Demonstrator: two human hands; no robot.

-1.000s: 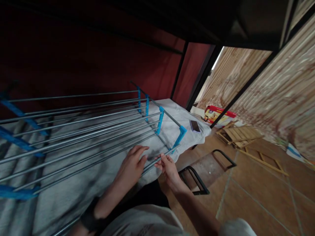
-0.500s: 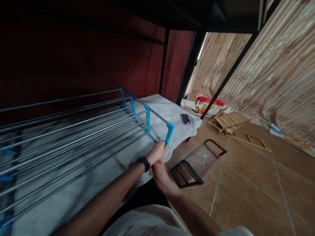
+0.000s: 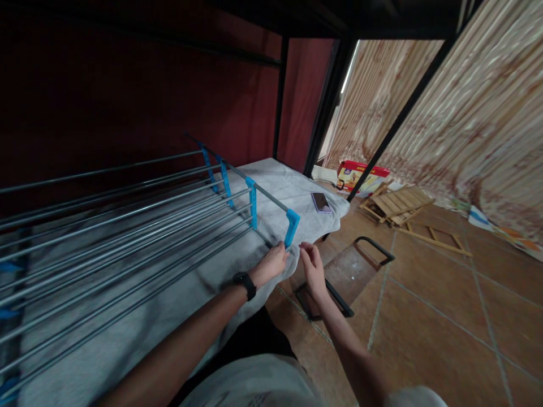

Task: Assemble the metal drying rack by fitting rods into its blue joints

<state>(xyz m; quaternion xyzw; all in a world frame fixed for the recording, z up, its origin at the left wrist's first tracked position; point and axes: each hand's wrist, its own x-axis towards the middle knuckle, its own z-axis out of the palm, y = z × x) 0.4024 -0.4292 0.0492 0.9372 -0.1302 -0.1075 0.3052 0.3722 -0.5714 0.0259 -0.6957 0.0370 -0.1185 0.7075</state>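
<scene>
A metal drying rack [image 3: 186, 209] with grey rods and blue plastic joints lies across the grey bed cover [image 3: 280, 175]. At its near right corner, just below the blue corner joint [image 3: 292, 226], my left hand [image 3: 271, 264] has its fingers closed round the end of the frame bar; the fingertips are partly hidden. My right hand [image 3: 313, 268] is raised a little to the right of that joint, apart from it. Its fingers are bent and separated from the thumb, with nothing visible in them.
A phone [image 3: 321, 202] lies on the bed cover near its far right edge. On the tiled floor [image 3: 432, 305] stand a low black-framed item [image 3: 345, 277], folded wooden slats [image 3: 401, 204] and a red and yellow box [image 3: 360, 178]. Black bed posts [image 3: 399, 121] rise at the right.
My right hand has moved from beneath my left wrist up and to the right, beside the blue corner joint. The left hand stays at the rack's corner.
</scene>
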